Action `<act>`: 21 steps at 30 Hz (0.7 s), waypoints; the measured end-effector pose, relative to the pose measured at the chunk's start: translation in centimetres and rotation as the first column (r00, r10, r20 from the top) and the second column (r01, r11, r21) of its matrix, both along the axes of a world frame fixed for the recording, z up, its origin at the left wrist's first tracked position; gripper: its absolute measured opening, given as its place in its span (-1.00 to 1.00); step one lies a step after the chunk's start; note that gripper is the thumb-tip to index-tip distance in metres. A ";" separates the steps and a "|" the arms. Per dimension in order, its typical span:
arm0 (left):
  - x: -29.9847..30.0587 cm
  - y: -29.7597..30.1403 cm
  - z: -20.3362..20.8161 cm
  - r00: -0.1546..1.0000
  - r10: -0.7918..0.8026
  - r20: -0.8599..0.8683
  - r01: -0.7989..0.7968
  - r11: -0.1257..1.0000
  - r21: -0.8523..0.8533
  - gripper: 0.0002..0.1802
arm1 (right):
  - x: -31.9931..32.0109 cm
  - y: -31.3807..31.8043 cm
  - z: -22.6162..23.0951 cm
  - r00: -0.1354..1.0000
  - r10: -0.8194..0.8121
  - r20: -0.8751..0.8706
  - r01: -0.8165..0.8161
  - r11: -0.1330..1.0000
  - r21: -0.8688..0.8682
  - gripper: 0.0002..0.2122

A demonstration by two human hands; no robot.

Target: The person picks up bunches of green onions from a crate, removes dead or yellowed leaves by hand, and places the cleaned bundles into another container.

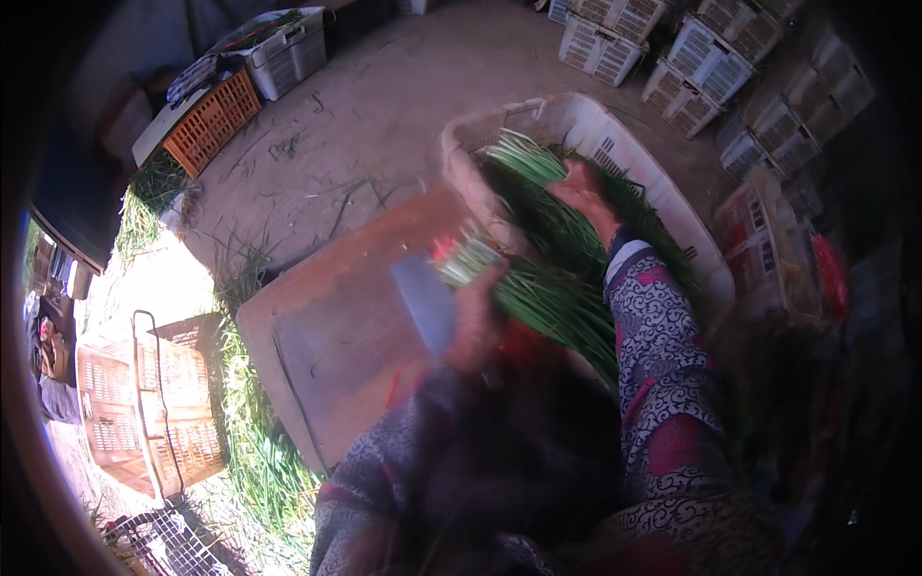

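My left hand (477, 317), slightly blurred, is closed round a bunch of long green chives (552, 305) over the right side of a brown board (327, 326). Their pale ends point left, with something red by them. Beside this hand lies a flat blue-grey rectangular piece (425, 296); whether the hand also grips it I cannot tell. Reaching into a large white plastic crate (629, 149), my right hand (586, 197) is closed on another bunch of chives (526, 156). More green leaves lie in the crate beneath it.
Stacked white crates (600, 50) stand at the far right. An orange crate (213, 120) and a white crate with greens (288, 62) are at the far left. Loose green leaves (264, 451) lie along the board's left side, near a sunlit pale basket (149, 408).
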State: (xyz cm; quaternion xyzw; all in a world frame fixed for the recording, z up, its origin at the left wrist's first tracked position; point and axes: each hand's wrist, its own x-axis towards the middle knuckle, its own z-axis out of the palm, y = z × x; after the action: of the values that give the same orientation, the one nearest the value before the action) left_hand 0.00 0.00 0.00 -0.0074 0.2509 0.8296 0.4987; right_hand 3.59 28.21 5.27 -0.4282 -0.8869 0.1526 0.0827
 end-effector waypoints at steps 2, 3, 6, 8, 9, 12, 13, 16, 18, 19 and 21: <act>0.0 0.5 0.6 0.998 -0.054 0.031 0.052 0.997 0.057 -0.66 | 3.0 0.8 2.3 0.993 0.056 -0.102 -0.065 0.994 -0.085 -0.45; -0.5 -0.5 1.0 0.999 -0.033 0.036 0.031 0.999 0.044 -0.65 | 3.3 -1.4 3.7 0.985 0.073 -0.154 -0.096 0.984 -0.148 -0.46; -0.6 -0.3 1.6 0.999 -0.043 0.032 0.041 0.996 0.074 -0.64 | 7.1 -4.5 6.4 0.953 0.091 -0.288 -0.159 0.962 -0.221 -0.49; 0.0 -0.1 2.4 0.994 -0.104 0.032 0.100 0.989 0.105 -0.61 | 10.0 -3.8 4.3 0.939 0.108 -0.326 -0.182 0.962 -0.204 -0.50; -0.4 -0.3 2.7 0.996 -0.085 -0.012 0.086 0.989 0.118 -0.60 | 9.5 -6.1 4.9 0.935 0.158 -0.317 -0.242 0.939 -0.245 -0.53; 0.6 -0.4 3.7 0.983 -0.119 -0.139 0.143 0.973 0.179 -0.54 | 9.9 -13.4 5.1 0.899 0.354 -0.258 -0.388 0.917 -0.094 -0.59; 1.6 -0.7 4.0 0.984 -0.099 -0.149 0.126 0.976 0.180 -0.53 | 10.8 -13.9 2.6 0.874 0.447 -0.191 -0.429 0.894 0.128 -0.62; 2.0 -2.0 4.0 0.987 0.000 -0.164 0.021 0.991 0.129 -0.54 | 10.3 -19.0 3.0 0.853 0.521 -0.039 -0.493 0.827 0.271 -0.58; 1.7 -2.1 2.5 0.994 0.021 -0.105 -0.015 0.998 0.054 -0.59 | 10.2 -20.0 2.8 0.843 0.533 0.071 -0.530 0.802 0.278 -0.50; 1.5 -1.7 1.6 0.997 0.003 -0.072 0.000 0.999 0.037 -0.62 | 10.3 -20.0 2.8 0.836 0.540 0.094 -0.544 0.795 0.270 -0.50; 0.8 -0.7 0.0 1.000 -0.024 -0.010 0.024 1.000 0.004 -0.69 | 10.0 -19.5 2.8 0.815 0.563 0.136 -0.578 0.776 0.254 -0.50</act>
State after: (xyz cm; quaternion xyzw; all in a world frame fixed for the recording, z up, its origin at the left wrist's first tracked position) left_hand 0.78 -0.70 -0.04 0.0008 0.2519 0.8241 0.5073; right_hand 13.57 8.75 8.12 -0.1269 -0.9890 0.0305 0.0699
